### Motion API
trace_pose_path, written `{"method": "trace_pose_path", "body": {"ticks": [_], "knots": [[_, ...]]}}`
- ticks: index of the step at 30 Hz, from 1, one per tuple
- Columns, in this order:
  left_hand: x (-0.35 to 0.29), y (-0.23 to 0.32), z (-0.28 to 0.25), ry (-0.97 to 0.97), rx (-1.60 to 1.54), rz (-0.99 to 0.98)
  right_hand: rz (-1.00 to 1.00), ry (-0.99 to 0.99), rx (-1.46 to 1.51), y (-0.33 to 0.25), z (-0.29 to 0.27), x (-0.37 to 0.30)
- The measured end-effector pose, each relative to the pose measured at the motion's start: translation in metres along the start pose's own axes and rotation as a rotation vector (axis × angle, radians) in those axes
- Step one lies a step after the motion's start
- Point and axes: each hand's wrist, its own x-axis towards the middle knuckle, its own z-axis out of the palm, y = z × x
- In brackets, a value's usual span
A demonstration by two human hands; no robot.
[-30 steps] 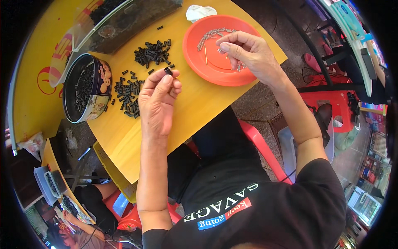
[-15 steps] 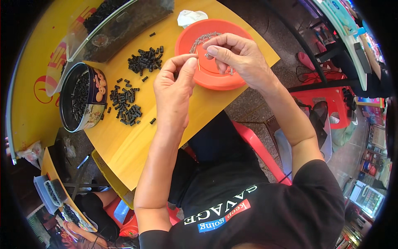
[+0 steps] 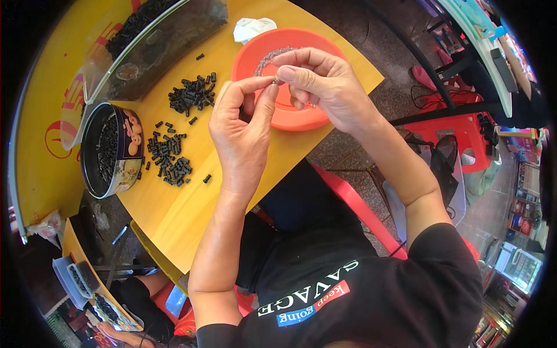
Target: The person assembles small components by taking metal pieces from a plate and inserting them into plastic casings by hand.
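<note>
Over the red-orange plastic basin [image 3: 301,122], both my hands are pinched together fingertip to fingertip. My left hand [image 3: 241,124] is closed, thumb against forefinger, on a thin brass-coloured pin that the fingers now mostly hide. My right hand [image 3: 333,87] is closed on a tiny silvery metal piece, perhaps a small spring; it meets the left fingertips, and its exact shape is too small to tell. Inside the basin, along its far left wall, lie many small silvery coiled springs [image 3: 265,61], partly covered by my right hand.
Small black cylindrical parts lie in piles [image 3: 191,94] on the yellow table [image 3: 174,211]. A round tin [image 3: 129,168] and a clear bin [image 3: 168,46] hold more. Crumpled white tissue [image 3: 253,29] lies behind the basin. A person's arm [image 3: 125,335] shows at another table, lower left.
My hands have come together: the fingertips, apart before with the pin showing upright in the left, now touch. The view has shifted slightly, so the table's things appear a little further left.
</note>
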Motion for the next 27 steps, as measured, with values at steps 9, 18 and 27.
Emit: {"method": "trace_pose_path", "body": {"ticks": [9, 18, 27], "knots": [[0.0, -0.006, 0.004, 0.069, 0.084, 0.067, 0.12, 0.041, 0.28, 0.01, 0.006, -0.002], [-0.001, 0.0, 0.003, 0.036, -0.06, -0.057, -0.035, -0.035, 0.017, 0.003, -0.001, 0.0], [0.005, 0.007, -0.004, -0.073, -0.213, -0.22, -0.262, -0.096, -0.182, 0.01, -0.012, 0.003]]}}
